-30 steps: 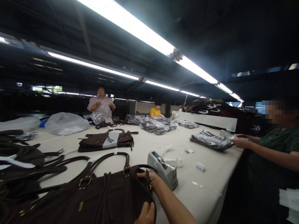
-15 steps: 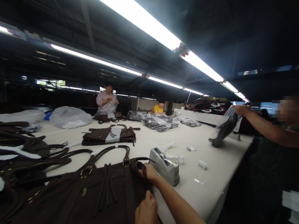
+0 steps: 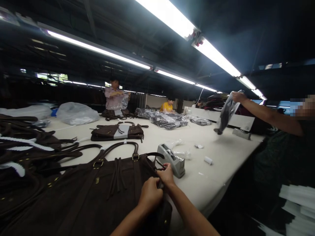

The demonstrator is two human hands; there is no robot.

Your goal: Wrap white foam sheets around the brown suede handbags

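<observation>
A large dark brown handbag (image 3: 105, 193) with brass rings and looped handles lies before me on the pale table. My left hand (image 3: 151, 192) is closed on its right side edge. Just beyond, my right hand (image 3: 166, 174) pinches the bag's upper right corner, close to a thin dark strap; the fingertips are partly hidden. A grey tape dispenser (image 3: 176, 164) stands right behind my right hand.
A flat brown bag with a grey band (image 3: 121, 131) lies farther back. More brown bags (image 3: 29, 150) crowd the left. Plastic-wrapped bags (image 3: 168, 119) lie mid-table. At right a co-worker's hand (image 3: 238, 97) holds up a wrapped dark item. The table edge (image 3: 231, 180) runs along the right.
My left hand has moved up along the bag's side, close to my right hand. The right hand has come out from behind the strap. The co-worker has raised the wrapped item leftward.
</observation>
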